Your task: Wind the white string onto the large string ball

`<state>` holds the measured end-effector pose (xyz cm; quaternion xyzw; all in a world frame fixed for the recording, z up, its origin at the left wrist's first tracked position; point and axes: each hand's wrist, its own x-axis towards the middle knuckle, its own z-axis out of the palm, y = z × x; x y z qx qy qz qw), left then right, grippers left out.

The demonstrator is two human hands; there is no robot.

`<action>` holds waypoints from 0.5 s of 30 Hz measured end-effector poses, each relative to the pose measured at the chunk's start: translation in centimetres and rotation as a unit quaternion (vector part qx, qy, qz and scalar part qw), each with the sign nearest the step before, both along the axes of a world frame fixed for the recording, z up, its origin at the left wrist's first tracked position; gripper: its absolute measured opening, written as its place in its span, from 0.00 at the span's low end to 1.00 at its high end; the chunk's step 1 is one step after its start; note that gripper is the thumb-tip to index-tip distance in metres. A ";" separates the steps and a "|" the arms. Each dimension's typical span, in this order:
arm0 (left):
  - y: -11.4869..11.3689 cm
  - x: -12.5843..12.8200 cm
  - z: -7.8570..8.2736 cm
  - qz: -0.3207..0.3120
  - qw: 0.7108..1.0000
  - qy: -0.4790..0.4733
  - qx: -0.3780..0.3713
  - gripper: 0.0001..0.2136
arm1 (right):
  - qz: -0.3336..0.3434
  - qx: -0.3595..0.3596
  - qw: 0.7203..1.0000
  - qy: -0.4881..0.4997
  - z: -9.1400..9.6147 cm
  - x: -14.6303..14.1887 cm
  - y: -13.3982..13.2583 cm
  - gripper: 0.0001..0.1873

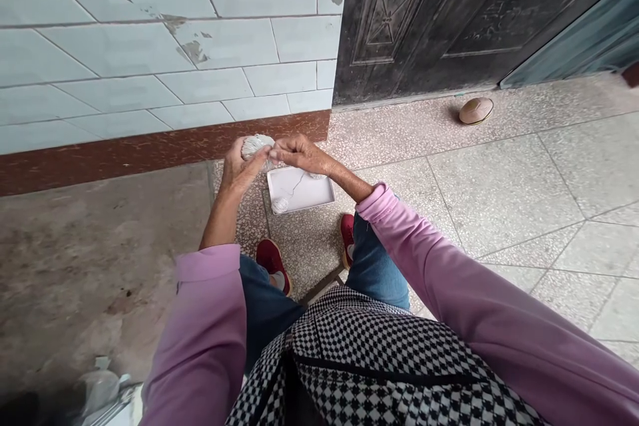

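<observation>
My left hand (238, 163) is wrapped around a bundle of white string (256, 145), its loose strands bunched at the top. Against the bundle's right side, my right hand (301, 154) has thumb and fingers pinched together on what look like strands of the same string; the exact pinch is too small to make out. Below both hands, a shallow white box (312, 196) lies on the floor. In its near left corner sits a small ball of white string (280, 205), and a thin line of string crosses the bottom. More white string shows at its far edge, partly behind my right wrist.
A tiled wall (219, 43) with a brown skirting stands in front, beside a dark carved door (399, 13). An oval pinkish object (476, 110) lies by the threshold. My red shoes (272, 259) flank the box. Clear plastic items (102, 386) are at the lower left.
</observation>
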<state>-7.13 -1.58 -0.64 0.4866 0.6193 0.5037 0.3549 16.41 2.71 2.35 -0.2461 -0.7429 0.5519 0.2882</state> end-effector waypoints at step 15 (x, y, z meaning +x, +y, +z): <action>-2.6 2.1 3.1 -0.183 0.960 -0.196 -0.076 0.36 | -0.087 -0.050 0.993 0.055 -0.9 -0.3 3.0 0.41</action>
